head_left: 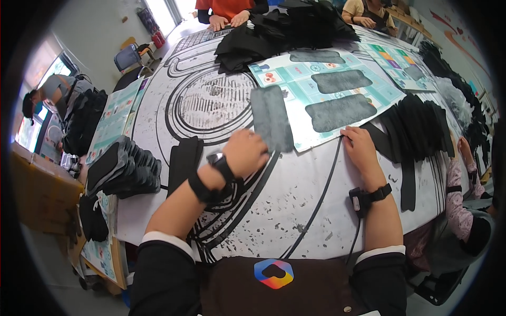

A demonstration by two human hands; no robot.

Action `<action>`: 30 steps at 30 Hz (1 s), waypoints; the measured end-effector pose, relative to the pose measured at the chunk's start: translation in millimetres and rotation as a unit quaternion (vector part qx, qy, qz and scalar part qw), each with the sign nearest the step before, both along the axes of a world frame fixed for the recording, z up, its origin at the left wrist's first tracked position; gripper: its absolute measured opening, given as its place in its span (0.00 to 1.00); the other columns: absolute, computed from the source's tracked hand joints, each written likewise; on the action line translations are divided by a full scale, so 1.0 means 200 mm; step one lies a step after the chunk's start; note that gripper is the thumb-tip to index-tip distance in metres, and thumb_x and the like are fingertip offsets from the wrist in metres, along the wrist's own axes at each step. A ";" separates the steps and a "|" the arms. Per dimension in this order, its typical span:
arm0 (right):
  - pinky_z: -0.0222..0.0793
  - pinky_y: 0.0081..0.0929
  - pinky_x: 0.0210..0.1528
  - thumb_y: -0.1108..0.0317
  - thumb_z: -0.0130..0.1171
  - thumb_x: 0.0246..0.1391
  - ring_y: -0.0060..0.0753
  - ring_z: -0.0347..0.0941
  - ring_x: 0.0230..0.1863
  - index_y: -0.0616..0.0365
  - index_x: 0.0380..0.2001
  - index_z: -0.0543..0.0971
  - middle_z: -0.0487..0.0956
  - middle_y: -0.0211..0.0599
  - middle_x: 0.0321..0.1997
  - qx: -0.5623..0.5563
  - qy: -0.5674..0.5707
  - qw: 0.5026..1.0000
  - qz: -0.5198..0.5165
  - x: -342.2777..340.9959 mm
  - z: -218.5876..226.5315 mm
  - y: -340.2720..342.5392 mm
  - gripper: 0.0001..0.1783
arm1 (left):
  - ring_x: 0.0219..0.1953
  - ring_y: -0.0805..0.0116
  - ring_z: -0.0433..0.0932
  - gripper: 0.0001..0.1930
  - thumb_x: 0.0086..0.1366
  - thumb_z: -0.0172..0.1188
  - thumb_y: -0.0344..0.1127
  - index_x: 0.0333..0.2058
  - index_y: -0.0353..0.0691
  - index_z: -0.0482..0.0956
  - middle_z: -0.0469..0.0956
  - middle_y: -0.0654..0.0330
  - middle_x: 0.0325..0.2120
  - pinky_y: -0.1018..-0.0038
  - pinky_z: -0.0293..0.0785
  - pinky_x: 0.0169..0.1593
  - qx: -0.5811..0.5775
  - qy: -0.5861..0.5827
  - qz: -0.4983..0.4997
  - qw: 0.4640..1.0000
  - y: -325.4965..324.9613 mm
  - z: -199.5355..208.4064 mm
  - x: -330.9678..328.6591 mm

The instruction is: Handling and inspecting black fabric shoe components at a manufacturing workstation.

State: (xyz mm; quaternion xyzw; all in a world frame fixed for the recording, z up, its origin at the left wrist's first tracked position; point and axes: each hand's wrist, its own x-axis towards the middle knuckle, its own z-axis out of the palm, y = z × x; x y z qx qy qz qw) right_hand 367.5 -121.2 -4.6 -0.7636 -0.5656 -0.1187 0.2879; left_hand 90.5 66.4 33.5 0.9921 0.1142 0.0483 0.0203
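My left hand (246,152) is slightly blurred, its fingers bent, at the lower left side of a long grey fuzzy fabric pad (271,118). That pad lies partly over the left edge of a printed teal-and-white board (311,142). I cannot make out whether anything is between the left fingers. My right hand (361,150) rests by the board's near edge, fingertips touching it and fingers loosely bent. Three more grey pads lie on the board: a near pad (341,113), a middle pad (341,81) and a far pad (316,56).
Folded black-grey pads (124,168) are stacked at left, beside a black fabric strip (184,163). A fanned pile of black strips (416,126) lies at right. Far across the table (279,210) is a black cloth heap (290,31). Several people are around the table.
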 end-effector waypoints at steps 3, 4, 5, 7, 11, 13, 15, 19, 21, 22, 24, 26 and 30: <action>0.66 0.36 0.46 0.75 0.55 0.45 0.45 0.70 0.41 0.58 0.34 0.79 0.77 0.39 0.40 0.002 -0.003 1.000 0.013 -0.01 -0.02 -0.01 0.10 | 0.47 0.56 0.70 0.20 0.50 0.62 0.38 0.43 0.39 0.74 0.74 0.55 0.39 0.62 0.64 0.52 -0.022 -0.038 -0.095 0.995 -0.17 0.00 -0.21; 0.66 0.36 0.47 0.75 0.55 0.45 0.45 0.70 0.42 0.58 0.36 0.78 0.77 0.40 0.42 -0.004 -0.009 1.000 0.014 -0.02 -0.02 -0.01 0.11 | 0.50 0.56 0.68 0.22 0.50 0.62 0.38 0.45 0.40 0.72 0.72 0.56 0.42 0.62 0.63 0.53 -0.055 -0.026 -0.100 0.993 -0.22 0.00 -0.27; 0.65 0.37 0.47 0.75 0.55 0.45 0.46 0.69 0.42 0.58 0.37 0.78 0.77 0.41 0.43 -0.011 -0.013 1.000 0.016 -0.02 -0.02 -0.01 0.13 | 0.51 0.57 0.67 0.23 0.50 0.62 0.38 0.46 0.40 0.72 0.72 0.57 0.43 0.62 0.61 0.54 -0.041 -0.021 -0.117 0.992 -0.27 0.01 -0.33; 0.65 0.37 0.48 0.75 0.54 0.45 0.46 0.69 0.43 0.59 0.38 0.77 0.76 0.42 0.45 -0.012 -0.015 1.000 0.021 -0.03 -0.03 -0.01 0.13 | 0.52 0.59 0.67 0.21 0.51 0.61 0.39 0.46 0.42 0.73 0.72 0.59 0.43 0.63 0.61 0.55 -0.067 -0.018 -0.146 0.987 -0.33 0.03 -0.45; 0.64 0.37 0.49 0.77 0.53 0.46 0.48 0.68 0.46 0.59 0.40 0.76 0.75 0.43 0.48 -0.028 -0.005 0.999 0.020 -0.05 -0.02 -0.04 0.15 | 0.46 0.62 0.71 0.12 0.55 0.60 0.38 0.38 0.43 0.77 0.74 0.62 0.37 0.67 0.63 0.52 -0.154 -0.022 -0.195 0.968 -0.36 0.04 -0.61; 0.64 0.36 0.50 0.78 0.52 0.46 0.49 0.68 0.46 0.59 0.43 0.76 0.74 0.44 0.48 -0.058 -0.016 0.998 0.036 -0.07 0.05 -0.09 0.17 | 0.43 0.62 0.72 0.09 0.55 0.60 0.37 0.35 0.43 0.78 0.75 0.62 0.34 0.67 0.65 0.50 -0.188 -0.010 -0.205 0.961 -0.35 0.06 -0.64; 0.65 0.36 0.50 0.78 0.52 0.46 0.49 0.69 0.45 0.58 0.44 0.76 0.74 0.46 0.48 -0.097 -0.008 0.991 0.094 -0.16 0.20 -0.13 0.18 | 0.38 0.61 0.73 0.04 0.56 0.60 0.36 0.27 0.44 0.78 0.74 0.63 0.29 0.68 0.67 0.46 -0.209 -0.026 -0.215 0.954 -0.33 0.09 -0.67; 0.68 0.34 0.47 0.79 0.55 0.45 0.47 0.71 0.43 0.54 0.43 0.76 0.76 0.43 0.42 -0.014 0.094 0.972 0.216 -0.66 0.76 -0.23 0.19 | 0.38 0.61 0.73 0.03 0.54 0.60 0.34 0.28 0.44 0.78 0.74 0.64 0.30 0.68 0.66 0.46 -0.223 -0.050 -0.197 0.953 -0.29 0.11 -0.70; 0.69 0.31 0.46 0.77 0.57 0.45 0.40 0.72 0.43 0.52 0.40 0.76 0.78 0.38 0.41 0.160 0.022 0.933 0.321 -0.85 0.85 -0.31 0.16 | 0.37 0.61 0.73 0.03 0.53 0.61 0.32 0.27 0.43 0.77 0.74 0.64 0.29 0.69 0.68 0.44 -0.219 -0.059 -0.175 0.958 -0.29 0.08 -0.72; 0.70 0.30 0.46 0.75 0.58 0.46 0.37 0.73 0.43 0.52 0.38 0.76 0.78 0.36 0.41 0.259 -0.006 0.886 0.384 -0.91 0.84 -0.34 0.13 | 0.37 0.61 0.73 0.03 0.53 0.61 0.32 0.27 0.43 0.77 0.74 0.64 0.29 0.69 0.68 0.44 -0.219 -0.058 -0.168 0.959 -0.28 0.08 -0.76; 0.68 0.45 0.40 0.62 0.60 0.45 0.35 0.73 0.39 0.44 0.59 0.63 0.46 0.20 0.70 0.145 0.026 0.871 0.469 -0.92 0.86 -0.42 0.35 | 0.36 0.61 0.74 0.05 0.51 0.63 0.30 0.26 0.42 0.75 0.73 0.63 0.28 0.70 0.69 0.40 -0.260 -0.062 -0.139 0.953 -0.28 0.09 -0.75; 0.69 0.39 0.40 0.61 0.59 0.45 0.35 0.73 0.38 0.44 0.59 0.63 0.53 0.12 0.68 0.217 -0.007 0.882 0.419 -0.99 0.86 -0.44 0.35 | 0.35 0.60 0.74 0.06 0.50 0.63 0.30 0.26 0.41 0.75 0.73 0.62 0.29 0.70 0.70 0.39 -0.252 -0.074 -0.155 0.952 -0.27 0.11 -0.71; 0.61 0.25 0.24 0.62 0.49 0.53 0.22 0.66 0.18 0.64 0.51 0.67 0.79 0.33 0.33 0.416 -0.040 0.866 0.273 -0.94 0.84 -0.53 0.24 | 0.35 0.58 0.74 0.08 0.49 0.63 0.29 0.27 0.41 0.74 0.71 0.59 0.34 0.68 0.71 0.38 -0.260 -0.065 -0.123 0.956 -0.26 0.10 -0.69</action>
